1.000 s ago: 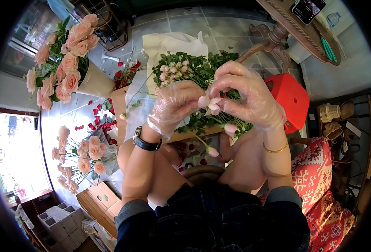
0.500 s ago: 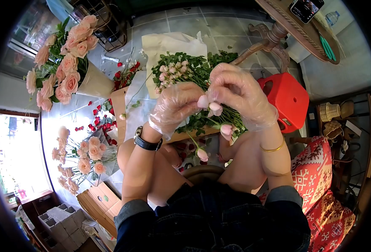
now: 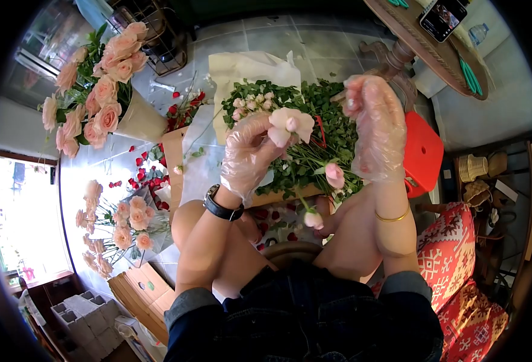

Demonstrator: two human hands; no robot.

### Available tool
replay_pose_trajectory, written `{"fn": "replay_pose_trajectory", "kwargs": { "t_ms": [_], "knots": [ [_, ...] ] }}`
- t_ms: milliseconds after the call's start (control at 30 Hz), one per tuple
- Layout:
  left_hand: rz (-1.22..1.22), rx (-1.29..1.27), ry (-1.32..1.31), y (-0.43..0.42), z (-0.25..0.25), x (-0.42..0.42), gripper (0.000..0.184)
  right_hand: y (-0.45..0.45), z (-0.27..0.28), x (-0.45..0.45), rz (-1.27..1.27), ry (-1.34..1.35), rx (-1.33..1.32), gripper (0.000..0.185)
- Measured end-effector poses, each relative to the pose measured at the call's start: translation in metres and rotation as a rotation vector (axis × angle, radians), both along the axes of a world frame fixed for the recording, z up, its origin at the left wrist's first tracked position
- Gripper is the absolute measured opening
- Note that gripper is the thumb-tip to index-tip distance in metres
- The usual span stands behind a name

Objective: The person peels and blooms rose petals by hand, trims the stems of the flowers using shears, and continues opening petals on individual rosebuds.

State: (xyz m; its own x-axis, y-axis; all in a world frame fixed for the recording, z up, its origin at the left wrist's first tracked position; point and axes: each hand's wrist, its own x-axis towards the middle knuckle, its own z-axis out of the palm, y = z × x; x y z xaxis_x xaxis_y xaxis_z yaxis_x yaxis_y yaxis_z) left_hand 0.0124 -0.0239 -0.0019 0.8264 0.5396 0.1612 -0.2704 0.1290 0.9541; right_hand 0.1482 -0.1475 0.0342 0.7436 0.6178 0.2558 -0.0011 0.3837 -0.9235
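Observation:
Both hands wear clear plastic gloves. My left hand is closed around a pale pink rose, whose outer petals are spread wide round a small centre bud. My right hand is raised to the right, apart from the flower, its fingers curled inward; whether anything lies between them is too small to tell. Between the hands and lower, a pink bud and a second bud hang on green stems. Beneath lies a leafy heap of stems with small pale pink roses.
A vase of pink roses stands at the upper left, more peach roses below it. Red petals litter the floor. At the right are a red stool, a carved table with a phone, and a patterned chair.
My right hand has moved away from the flower, up and to the right. The rose in my left hand now faces upward with its petals spread. The view has shifted slightly.

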Motion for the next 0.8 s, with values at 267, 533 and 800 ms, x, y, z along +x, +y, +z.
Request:
{"fn": "replay_pose_trajectory", "kwargs": {
  "t_ms": [267, 533, 800],
  "knots": [
    [-0.099, -0.098, -0.061, -0.003, -0.006, 0.001, 0.008, -0.005, 0.007, -0.011, -0.021, -0.530, -0.049, 0.008],
    [-0.179, 0.043, -0.017, 0.000, -0.011, -0.004, 0.016, -0.009, 0.011, -0.004, 0.403, -0.103, 0.003, 0.016],
    [-0.016, 0.484, -0.244, 0.000, -0.005, 0.006, 0.009, -0.007, 0.016, -0.010, 0.281, -0.547, -0.182, 0.023]
  ]
}}
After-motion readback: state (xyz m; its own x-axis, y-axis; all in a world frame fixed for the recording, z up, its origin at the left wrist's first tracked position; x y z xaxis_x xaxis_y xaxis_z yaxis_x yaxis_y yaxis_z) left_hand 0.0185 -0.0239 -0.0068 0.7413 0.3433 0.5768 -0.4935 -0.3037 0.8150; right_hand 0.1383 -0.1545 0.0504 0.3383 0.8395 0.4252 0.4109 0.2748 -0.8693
